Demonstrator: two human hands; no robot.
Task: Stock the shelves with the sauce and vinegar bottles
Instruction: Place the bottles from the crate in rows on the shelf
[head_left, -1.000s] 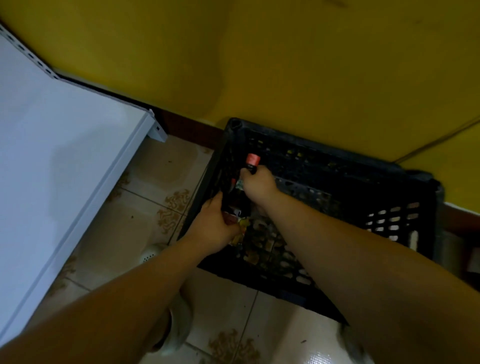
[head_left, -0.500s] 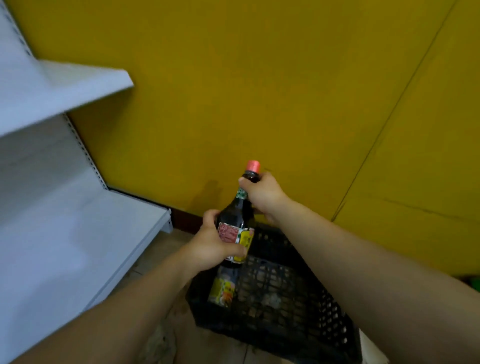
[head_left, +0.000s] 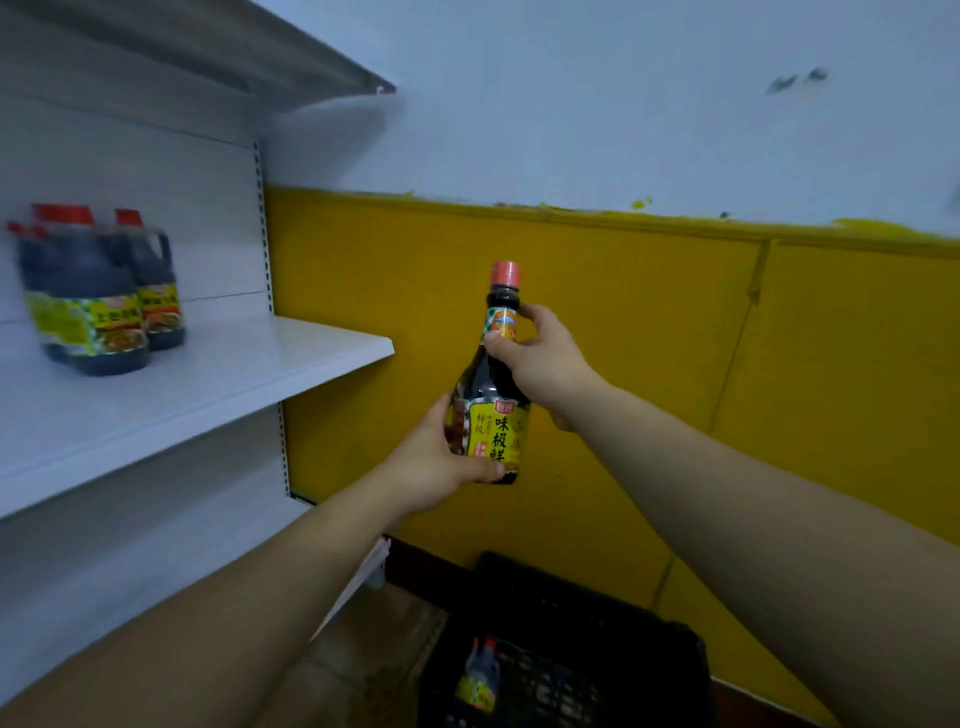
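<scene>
Gripping a dark sauce bottle (head_left: 496, 431) with both hands, the person holds it upright in the air, just right of the middle shelf (head_left: 249, 364) and in front of the yellow wall (head_left: 649, 338). The left hand (head_left: 431, 462) wraps round the bottle's lower body at the yellow label, its thumb lying across the front near the base. The right hand (head_left: 545, 364) curls round the neck and shoulder, below the pinkish-red cap (head_left: 505, 274). Far left on the shelf stand two large dark jugs (head_left: 83, 301) with red caps, close together and blurred. Low on the right, a black plastic crate (head_left: 571, 597) sits on the tiled floor against the wall, with another small bottle (head_left: 480, 675) standing inside its left part.
</scene>
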